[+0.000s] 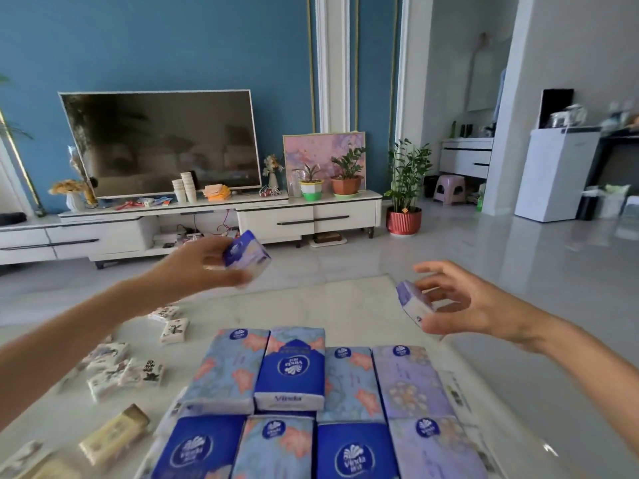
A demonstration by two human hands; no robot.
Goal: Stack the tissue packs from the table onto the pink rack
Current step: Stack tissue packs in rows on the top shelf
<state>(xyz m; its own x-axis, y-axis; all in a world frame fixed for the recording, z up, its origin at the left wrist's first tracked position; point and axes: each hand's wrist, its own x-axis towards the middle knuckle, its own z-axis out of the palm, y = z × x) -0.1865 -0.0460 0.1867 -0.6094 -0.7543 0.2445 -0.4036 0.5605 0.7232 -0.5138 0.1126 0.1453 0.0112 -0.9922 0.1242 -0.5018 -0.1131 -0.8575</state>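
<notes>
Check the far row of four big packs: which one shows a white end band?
The dark blue pack, second from left; its three pale patterned neighbours show none.

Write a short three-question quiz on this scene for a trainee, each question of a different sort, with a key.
1. True or false: the left hand holds a tissue pack in the air.
2. Multiple choice: what does the right hand hold? A) a paper cup B) a small purple tissue pack C) nothing
3. Fill in: the small white packs with black print lie on the table to the ____ of the big blue and purple packs.

Key: 1 true; 2 B; 3 left.
</notes>
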